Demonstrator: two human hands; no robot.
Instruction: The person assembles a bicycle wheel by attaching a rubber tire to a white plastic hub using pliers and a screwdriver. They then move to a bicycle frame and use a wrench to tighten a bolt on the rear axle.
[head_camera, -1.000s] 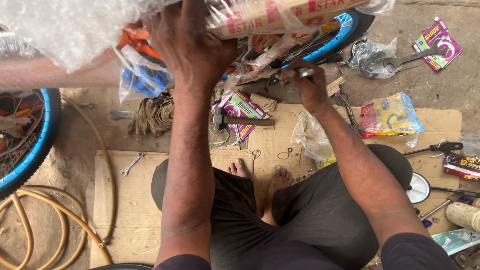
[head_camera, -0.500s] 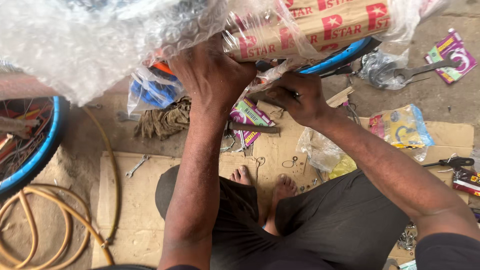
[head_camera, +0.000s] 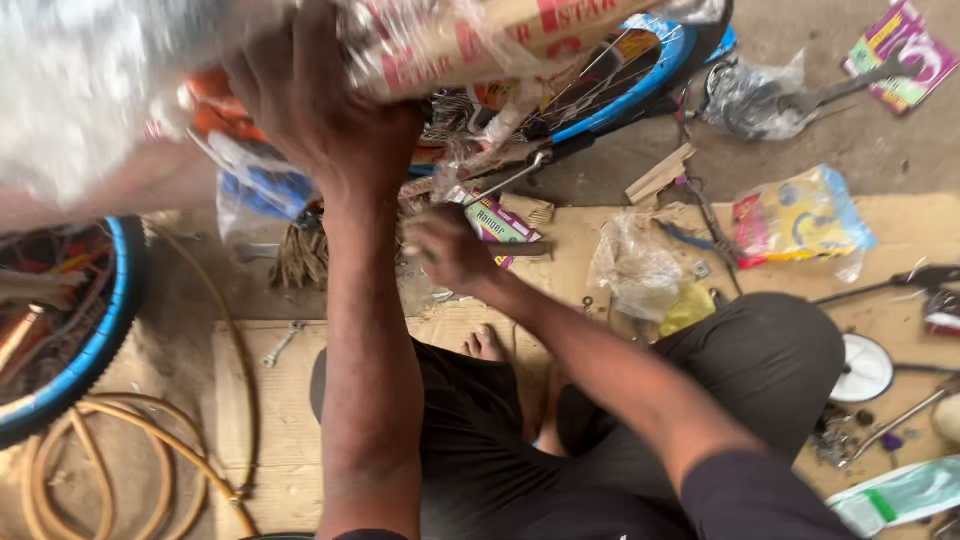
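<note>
1. Left hand (head_camera: 320, 110) is up top, left of centre, fingers clenched over the plastic-wrapped bike part (head_camera: 470, 40). That's a long tan cardboard-covered piece with red print under clear film, running across the top edge of the frame. The grip looks firm, but the fingertips themselves are hidden on the far side.
2. Right hand (head_camera: 450, 250) sits lower, about mid-frame, fingers curled in. Too blurry to tell if it's actually pinching anything or just closed. It's right beside a small colourful packet (head_camera: 497, 222) lying on the cardboard.
3. Just above that hand a thin metal rod (head_camera: 505, 180) sticks out at an angle toward the wheel.
4. Behind both hands there's a blue-rimmed wheel (head_camera: 640, 85) with spokes, upper centre to upper right, partly under the wrapped part.
5. Another blue rim (head_camera: 100, 330) shows at the left edge, with a tan hose (head_camera: 120, 450) coiled under it in the lower left.
6. The person sits cross-legged in dark trousers on a flat cardboard sheet (head_camera: 280, 440); a bare foot (head_camera: 485, 345) peeks out mid-frame.
7. A small spanner (head_camera: 283, 343) lies on the cardboard, left of the knee.
8. Right side is cluttered: crumpled clear bag (head_camera: 635, 265), yellow and blue printed bag (head_camera: 800, 215), purple packet (head_camera: 900, 55) in the upper right corner, round white disc (head_camera: 865, 368) at the right edge.
</note>
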